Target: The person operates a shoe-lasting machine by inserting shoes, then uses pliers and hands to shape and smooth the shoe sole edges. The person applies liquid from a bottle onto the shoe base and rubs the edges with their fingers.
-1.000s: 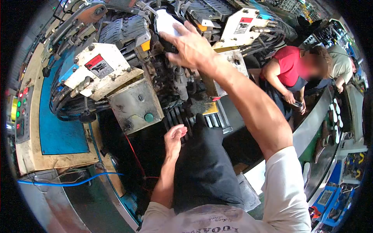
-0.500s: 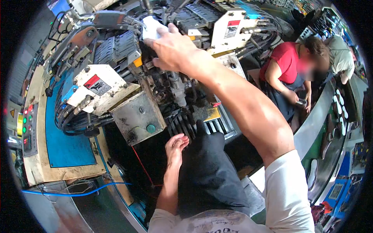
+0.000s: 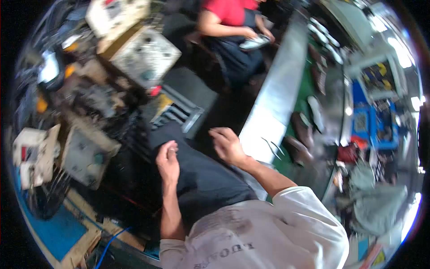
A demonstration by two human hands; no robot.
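Note:
My left hand [image 3: 168,163] is raised over my dark trousers [image 3: 197,175], fingers loosely bent and holding nothing. To its right, my right hand [image 3: 227,145] hangs in the air near the edge of a metal ledge [image 3: 273,103]. Its fingers are spread and slightly bent, with nothing visible in them. A white, shiny piece [image 3: 49,67] sits in the machine [image 3: 96,96] at the upper left, away from both hands; blur hides its exact kind.
Beyond the ledge, a green line carries brown shoes [image 3: 302,130] and white sole-shaped pieces [image 3: 316,112]. A person in a red top [image 3: 226,13] sits ahead, holding a pale shoe-like piece [image 3: 255,42]. Blue crates [image 3: 363,123] stand at the right.
My right hand has let go of the white piece in the machine and come back toward my body. My view has swung right, toward the ledge and shoes.

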